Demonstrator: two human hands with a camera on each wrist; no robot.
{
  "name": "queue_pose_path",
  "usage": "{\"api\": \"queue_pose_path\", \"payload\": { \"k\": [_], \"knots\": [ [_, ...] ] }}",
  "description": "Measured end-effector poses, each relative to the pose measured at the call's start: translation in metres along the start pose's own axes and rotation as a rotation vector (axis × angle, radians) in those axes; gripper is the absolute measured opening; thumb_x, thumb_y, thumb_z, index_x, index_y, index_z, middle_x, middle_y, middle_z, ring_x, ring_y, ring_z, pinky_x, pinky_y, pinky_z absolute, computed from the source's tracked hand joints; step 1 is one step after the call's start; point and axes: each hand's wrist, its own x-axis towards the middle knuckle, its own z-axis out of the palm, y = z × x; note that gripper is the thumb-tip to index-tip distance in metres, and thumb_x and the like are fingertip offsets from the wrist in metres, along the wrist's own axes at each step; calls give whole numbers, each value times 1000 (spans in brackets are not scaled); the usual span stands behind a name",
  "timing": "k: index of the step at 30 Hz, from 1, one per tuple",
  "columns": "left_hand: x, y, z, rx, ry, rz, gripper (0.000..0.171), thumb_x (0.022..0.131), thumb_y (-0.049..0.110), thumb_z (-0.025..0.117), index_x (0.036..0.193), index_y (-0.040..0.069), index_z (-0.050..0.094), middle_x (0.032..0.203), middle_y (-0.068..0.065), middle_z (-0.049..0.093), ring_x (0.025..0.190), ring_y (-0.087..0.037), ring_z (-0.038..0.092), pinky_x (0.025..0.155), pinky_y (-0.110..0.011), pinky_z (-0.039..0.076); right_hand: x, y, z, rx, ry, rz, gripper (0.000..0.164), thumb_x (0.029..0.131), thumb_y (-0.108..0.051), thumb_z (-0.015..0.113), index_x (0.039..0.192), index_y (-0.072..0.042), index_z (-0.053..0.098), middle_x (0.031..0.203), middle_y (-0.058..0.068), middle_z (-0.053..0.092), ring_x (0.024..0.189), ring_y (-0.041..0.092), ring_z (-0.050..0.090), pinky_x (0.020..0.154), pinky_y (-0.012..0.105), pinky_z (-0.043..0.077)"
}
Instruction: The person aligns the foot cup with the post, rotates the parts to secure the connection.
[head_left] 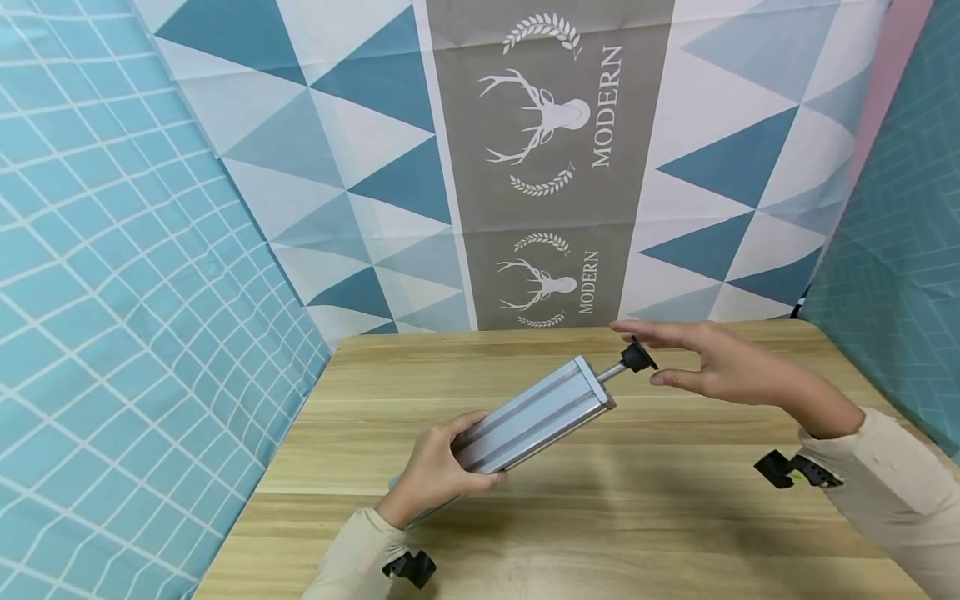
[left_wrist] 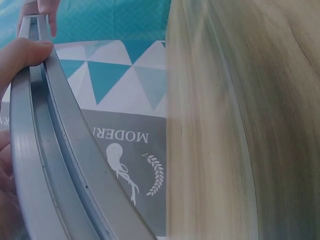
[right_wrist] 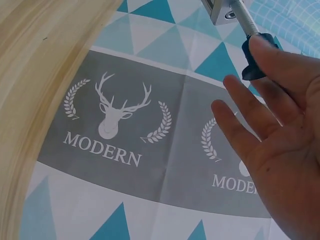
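Observation:
A silver aluminium extrusion profile is held above the table, tilted up toward the right. My left hand grips its lower end, thumb on one side and fingers on the other; the left wrist view shows the thumb on the grooved profile. From the profile's far end cap sticks a threaded rod with a black levelling foot on its tip. My right hand is at the foot, thumb and extended fingers spread to either side. Whether the thumb touches the black foot is hard to tell.
A wood-grain table lies beneath both hands. Behind it hangs a patterned cloth with triangles and deer heads. Blue gridded cloth borders the left side, and a teal one the right.

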Motion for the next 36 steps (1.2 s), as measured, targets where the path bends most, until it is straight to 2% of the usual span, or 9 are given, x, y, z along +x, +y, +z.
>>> {"api": "queue_pose_path", "payload": {
  "k": [6, 12, 16, 20, 23, 26, 30, 33, 36],
  "knots": [
    [0, 0, 0, -9, -1, 19, 66, 65, 30, 88, 124, 14, 63, 107, -4, 70, 86, -11, 65, 69, -26, 52, 2, 0, 1, -1, 18, -9, 62, 84, -5, 71, 141, -12, 49, 130, 6, 61, 109, 12, 62, 84, 27, 51],
    [1, 1, 0, -7, -5, 8, 67, 64, 30, 88, 125, 13, 63, 108, -3, 70, 86, -11, 66, 70, -26, 52, 2, -3, -1, 238, -11, 252, 33, 95, -16, 60, 124, 1, 61, 107, 8, 70, 94, 9, 66, 76, 29, 53],
    [2, 2, 1, -5, -10, 5, 68, 65, 31, 88, 125, 14, 62, 109, -3, 69, 87, -11, 66, 70, -26, 52, 3, -4, -2, 262, -12, 333, 29, 97, -19, 56, 117, 1, 65, 101, 5, 70, 84, 10, 62, 73, 30, 51],
    [2, 2, 0, 1, -8, -5, 67, 65, 31, 88, 125, 15, 62, 108, -2, 69, 86, -11, 65, 70, -26, 52, 2, -2, -3, 264, -28, 288, 40, 94, -18, 62, 131, -4, 57, 120, 11, 66, 103, 11, 63, 80, 26, 51],
    [1, 2, 0, 3, -5, -11, 67, 65, 32, 88, 125, 16, 63, 108, -1, 69, 85, -10, 65, 70, -26, 52, -1, -2, -5, 185, -15, 200, 55, 89, -20, 69, 140, -16, 50, 133, 7, 58, 117, 13, 57, 86, 24, 49],
    [2, 1, -1, 10, -4, -11, 67, 65, 33, 87, 125, 16, 62, 108, -1, 69, 85, -9, 65, 69, -26, 52, -1, -3, -8, 40, 23, 84, 63, 83, -16, 75, 140, -22, 50, 134, 2, 58, 117, 13, 57, 86, 26, 50],
    [2, 1, -1, 17, -2, -1, 67, 65, 32, 87, 125, 16, 63, 109, -1, 69, 85, -8, 65, 70, -26, 52, 1, -6, -9, -90, 57, -24, 69, 76, -3, 78, 139, -18, 52, 131, 1, 60, 110, 10, 61, 82, 29, 52],
    [2, 1, 0, 5, -1, 5, 67, 64, 31, 88, 125, 16, 63, 109, -1, 69, 85, -8, 65, 70, -26, 52, 1, -7, -9, -96, 56, -30, 68, 76, -1, 77, 138, -16, 53, 129, 2, 62, 106, 11, 63, 80, 29, 53],
    [1, 2, 0, -5, 4, 13, 67, 65, 30, 88, 125, 15, 63, 109, -2, 69, 86, -9, 65, 71, -26, 52, 0, -5, -7, -26, 36, 32, 54, 84, -8, 72, 136, -13, 55, 121, 2, 66, 103, 11, 64, 78, 30, 53]
  ]
}}
